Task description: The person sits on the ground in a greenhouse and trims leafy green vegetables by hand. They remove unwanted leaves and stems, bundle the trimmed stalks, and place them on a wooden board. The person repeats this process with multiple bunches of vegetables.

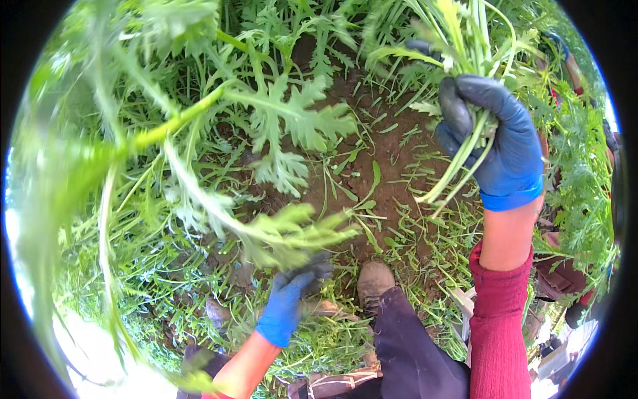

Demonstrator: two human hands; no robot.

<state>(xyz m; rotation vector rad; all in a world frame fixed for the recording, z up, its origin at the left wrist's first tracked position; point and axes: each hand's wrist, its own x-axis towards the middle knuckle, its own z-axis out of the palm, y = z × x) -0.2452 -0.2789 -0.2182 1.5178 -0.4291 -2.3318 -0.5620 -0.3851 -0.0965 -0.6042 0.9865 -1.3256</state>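
A bunch of cut leafy greens is gripped in my right hand, which wears a blue glove darkened over the fingers. Its pale stems hang down below the fist and its leaves rise above. Lower and to the left, my left hand wears a similar glove. A blurred leaf partly covers its fingers, so whether it holds anything is unclear. Large and close to the camera, a leafy stalk with lobed leaves crosses the left side of the view.
Standing greens grow across the top, left and right. Cut stems and leaves litter the brown soil. My shoe stands below the soil patch. Another person's arm shows among plants at the right rim.
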